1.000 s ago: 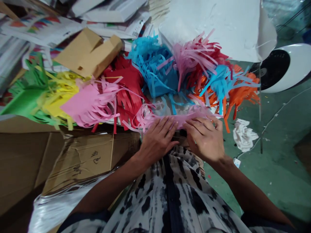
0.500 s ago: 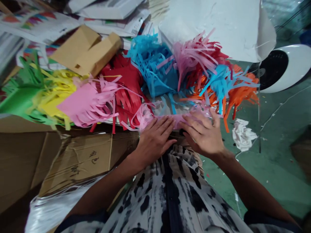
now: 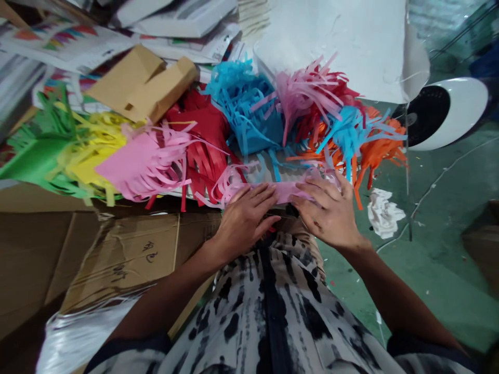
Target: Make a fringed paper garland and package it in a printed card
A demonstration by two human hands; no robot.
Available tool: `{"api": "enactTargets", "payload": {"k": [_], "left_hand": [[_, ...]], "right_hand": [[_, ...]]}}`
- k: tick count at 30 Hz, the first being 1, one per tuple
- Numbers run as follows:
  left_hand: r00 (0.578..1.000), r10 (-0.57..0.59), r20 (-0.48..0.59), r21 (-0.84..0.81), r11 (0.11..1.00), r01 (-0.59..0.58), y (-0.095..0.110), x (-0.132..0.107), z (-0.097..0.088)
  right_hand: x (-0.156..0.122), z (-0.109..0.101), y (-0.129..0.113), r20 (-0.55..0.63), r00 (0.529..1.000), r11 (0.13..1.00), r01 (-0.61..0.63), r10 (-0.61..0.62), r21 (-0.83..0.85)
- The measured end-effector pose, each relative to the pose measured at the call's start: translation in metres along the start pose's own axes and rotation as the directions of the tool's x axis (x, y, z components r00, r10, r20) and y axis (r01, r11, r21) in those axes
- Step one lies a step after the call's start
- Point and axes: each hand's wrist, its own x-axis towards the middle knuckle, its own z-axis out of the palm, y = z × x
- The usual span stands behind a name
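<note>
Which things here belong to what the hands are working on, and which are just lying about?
In use: left hand, right hand, pink fringed paper strip under both.

Lying about: blue fringed paper, red fringed paper, orange fringed paper, crumpled white paper, flattened cardboard.

A single head-worn camera looks forward and steeply down, close above the left hand (image 3: 245, 218) and right hand (image 3: 329, 213)

A seemingly tie-dyed black-and-white shirt (image 3: 249, 306)
</note>
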Motion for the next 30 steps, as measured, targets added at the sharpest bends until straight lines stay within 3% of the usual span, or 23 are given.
{"api": "enactTargets", "payload": {"k": [3, 7, 13, 19, 30], "left_hand": [[0.998, -0.037, -0.052, -0.031, 0.999, 0.035, 0.004, 0.004, -0.001], [0.997, -0.027, -0.075, -0.055, 0.998, 0.023, 0.002, 0.007, -0.002], [0.987, -0.049, -0.154, -0.034, 0.998, 0.045, 0.0, 0.011, 0.004], [0.987, -0.054, -0.151, -0.039, 0.998, 0.049, -0.002, 0.012, 0.007], [0.986, -0.05, -0.159, -0.065, 0.997, 0.04, -0.002, 0.012, 0.006]], "right_hand": [[0.015, 0.008, 0.0, -0.071, 0.997, 0.995, -0.032, 0.039, 0.093], [0.026, -0.001, 0.003, -0.098, 0.987, 0.981, -0.113, 0.13, 0.161], [-0.003, -0.007, -0.006, -0.307, 0.94, 0.989, -0.134, 0.145, 0.056], [-0.024, 0.013, -0.016, -0.291, 0.939, 0.98, -0.199, 0.186, -0.014], [-0.006, 0.026, -0.021, -0.262, 0.914, 0.95, -0.309, 0.309, 0.045]]}}
